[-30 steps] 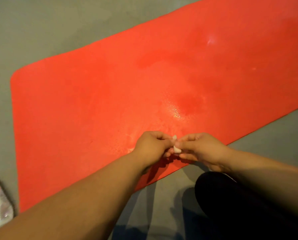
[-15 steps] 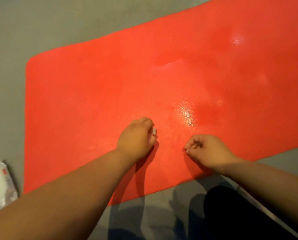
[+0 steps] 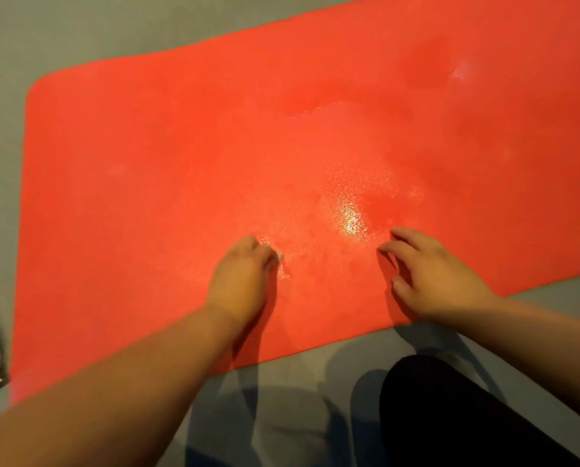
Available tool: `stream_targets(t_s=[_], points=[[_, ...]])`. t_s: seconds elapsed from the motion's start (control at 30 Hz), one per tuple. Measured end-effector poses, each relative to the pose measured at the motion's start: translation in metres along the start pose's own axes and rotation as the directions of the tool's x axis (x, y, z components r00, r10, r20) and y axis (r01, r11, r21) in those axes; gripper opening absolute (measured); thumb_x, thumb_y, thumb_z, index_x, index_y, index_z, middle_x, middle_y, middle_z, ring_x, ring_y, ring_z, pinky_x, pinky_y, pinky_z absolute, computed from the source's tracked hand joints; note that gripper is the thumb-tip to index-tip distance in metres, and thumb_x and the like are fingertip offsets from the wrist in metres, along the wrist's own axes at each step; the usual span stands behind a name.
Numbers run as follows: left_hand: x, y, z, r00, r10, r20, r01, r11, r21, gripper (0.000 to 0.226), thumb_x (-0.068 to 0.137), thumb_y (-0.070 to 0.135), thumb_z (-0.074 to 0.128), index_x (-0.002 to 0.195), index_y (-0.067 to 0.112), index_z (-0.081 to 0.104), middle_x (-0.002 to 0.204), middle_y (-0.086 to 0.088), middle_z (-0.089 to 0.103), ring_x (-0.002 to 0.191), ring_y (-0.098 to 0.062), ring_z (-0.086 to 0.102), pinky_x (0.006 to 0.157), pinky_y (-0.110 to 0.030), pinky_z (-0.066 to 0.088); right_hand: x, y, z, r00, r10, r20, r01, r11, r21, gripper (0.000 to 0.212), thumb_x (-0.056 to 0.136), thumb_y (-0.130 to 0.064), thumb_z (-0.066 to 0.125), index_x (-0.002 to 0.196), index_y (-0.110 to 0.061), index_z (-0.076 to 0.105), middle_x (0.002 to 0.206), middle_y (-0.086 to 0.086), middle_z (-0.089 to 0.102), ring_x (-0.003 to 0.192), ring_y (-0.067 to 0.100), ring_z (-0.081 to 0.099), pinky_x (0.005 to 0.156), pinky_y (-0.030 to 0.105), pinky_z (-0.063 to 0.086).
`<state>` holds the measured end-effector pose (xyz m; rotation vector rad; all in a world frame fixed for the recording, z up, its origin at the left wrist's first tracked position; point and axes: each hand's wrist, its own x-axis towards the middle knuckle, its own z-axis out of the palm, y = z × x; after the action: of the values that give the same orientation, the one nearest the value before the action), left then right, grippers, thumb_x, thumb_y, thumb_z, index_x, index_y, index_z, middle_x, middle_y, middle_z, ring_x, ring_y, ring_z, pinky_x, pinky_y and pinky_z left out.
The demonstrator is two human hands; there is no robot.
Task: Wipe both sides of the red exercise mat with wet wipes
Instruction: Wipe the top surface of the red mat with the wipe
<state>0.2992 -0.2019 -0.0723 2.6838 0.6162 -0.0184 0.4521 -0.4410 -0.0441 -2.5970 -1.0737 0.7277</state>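
Grey floor [image 3: 8, 42]; mat [image 3: 153, 156] under left hand [image 3: 243, 279]

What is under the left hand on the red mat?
A small white bit of wipe peeks out from under the left hand, on the mat. The hand covers the rest, so its size and fold cannot be seen.

You are wearing black trousers [image 3: 457, 419], one leg showing. Your left hand [image 3: 239, 281], right hand [image 3: 440, 281] and forearms [image 3: 130, 382] are going bare.

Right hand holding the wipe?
No, the right hand rests open and empty on the red mat; the white wipe peeks from the grip of the left hand.
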Motion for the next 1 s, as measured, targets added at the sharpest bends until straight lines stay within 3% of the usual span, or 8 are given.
stream_targets(t_s=[0.07, 0.17, 0.23, 0.3, 0.4, 0.63, 0.83, 1.0], points=[[-0.057, 0.015, 0.005, 0.979, 0.183, 0.093, -0.173, 0.980, -0.102, 0.021, 0.089, 0.031, 0.053, 0.082, 0.018, 0.068, 0.079, -0.001, 0.056, 0.072, -0.023, 0.058, 0.062, -0.025, 0.041, -0.004, 0.001, 0.004, 0.999, 0.007, 0.033, -0.006, 1.000, -0.028, 0.047, 0.086, -0.018, 0.056, 0.133, -0.020, 0.049, 0.152, 0.007, 0.029, 0.139, 0.026, 0.028, 0.112, 0.038, 0.029], [-0.085, 0.006, 0.005, 0.845, 0.475, 0.245, -0.465, 0.879, -0.101, 0.011, 0.082, 0.030, 0.059, 0.087, 0.024, 0.066, 0.086, 0.004, 0.056, 0.077, -0.015, 0.055, 0.063, -0.022, 0.041, -0.006, -0.002, 0.007, 0.998, 0.014, 0.061, -0.010, 0.998, -0.058, 0.055, 0.087, -0.019, 0.054, 0.139, -0.021, 0.040, 0.157, 0.005, 0.016, 0.144, 0.024, 0.017, 0.115, 0.035, 0.020], [-0.051, -0.008, -0.002, 0.914, 0.379, 0.147, -0.378, 0.925, -0.035, 0.013, 0.086, 0.027, 0.058, 0.087, 0.020, 0.069, 0.085, -0.002, 0.060, 0.080, -0.023, 0.060, 0.068, -0.026, 0.041, -0.009, 0.000, 0.008, 0.997, -0.001, 0.078, 0.007, 0.997, -0.077, 0.060, 0.087, -0.022, 0.054, 0.143, -0.024, 0.035, 0.159, 0.003, 0.011, 0.145, 0.021, 0.012, 0.116, 0.032, 0.016], [-0.004, -0.024, -0.012, 0.998, 0.012, -0.066, -0.013, 1.000, -0.011, 0.015, 0.093, 0.020, 0.058, 0.091, 0.011, 0.070, 0.090, -0.011, 0.060, 0.089, -0.033, 0.058, 0.075, -0.032, 0.038, -0.016, 0.006, 0.008, 0.993, -0.003, 0.119, 0.016, 0.994, -0.105, 0.065, 0.087, -0.027, 0.054, 0.147, -0.029, 0.027, 0.159, -0.001, 0.004, 0.146, 0.017, 0.006, 0.117, 0.032, 0.014], [0.005, -0.024, -0.007, 0.943, -0.293, -0.156, 0.287, 0.956, -0.060, 0.013, 0.093, 0.012, 0.057, 0.094, 0.004, 0.067, 0.096, -0.018, 0.058, 0.094, -0.037, 0.055, 0.079, -0.036, 0.035, -0.024, 0.016, 0.004, 0.987, 0.016, 0.157, 0.004, 0.991, -0.132, 0.070, 0.089, -0.034, 0.053, 0.149, -0.034, 0.017, 0.159, -0.005, -0.003, 0.147, 0.015, 0.001, 0.118, 0.038, 0.017], [-0.108, 0.017, 0.024, 0.980, 0.183, 0.075, -0.166, 0.967, -0.194, 0.023, 0.091, 0.030, 0.048, 0.083, 0.017, 0.065, 0.083, 0.003, 0.054, 0.078, -0.014, 0.050, 0.069, -0.027, 0.039, -0.025, 0.009, 0.012, 0.992, 0.039, 0.116, -0.025, 0.993, -0.113, 0.073, 0.086, -0.028, 0.054, 0.150, -0.029, 0.019, 0.160, 0.000, -0.004, 0.147, 0.019, -0.002, 0.119, 0.039, 0.011], [0.019, -0.002, -0.001, 0.933, -0.293, -0.210, 0.253, 0.947, -0.196, 0.017, 0.093, 0.021, 0.061, 0.091, 0.005, 0.068, 0.095, -0.016, 0.059, 0.092, -0.033, 0.055, 0.076, -0.029, 0.031, -0.027, 0.019, 0.002, 0.985, 0.001, 0.172, 0.018, 0.994, -0.107, 0.075, 0.085, -0.023, 0.052, 0.150, -0.030, 0.016, 0.159, -0.002, -0.005, 0.147, 0.014, -0.002, 0.119, 0.030, 0.007], [-0.039, 0.049, 0.034, 0.968, -0.178, -0.176, 0.142, 0.969, -0.201, 0.010, 0.090, 0.010, 0.061, 0.083, 0.008, 0.068, 0.084, -0.012, 0.058, 0.080, -0.032, 0.056, 0.072, -0.035, 0.039, -0.023, 0.018, -0.004, 0.972, 0.001, 0.236, 0.026, 0.993, -0.111, 0.074, 0.088, -0.032, 0.054, 0.151, -0.033, 0.014, 0.159, -0.003, -0.008, 0.146, 0.013, -0.004, 0.119, 0.030, 0.007]])
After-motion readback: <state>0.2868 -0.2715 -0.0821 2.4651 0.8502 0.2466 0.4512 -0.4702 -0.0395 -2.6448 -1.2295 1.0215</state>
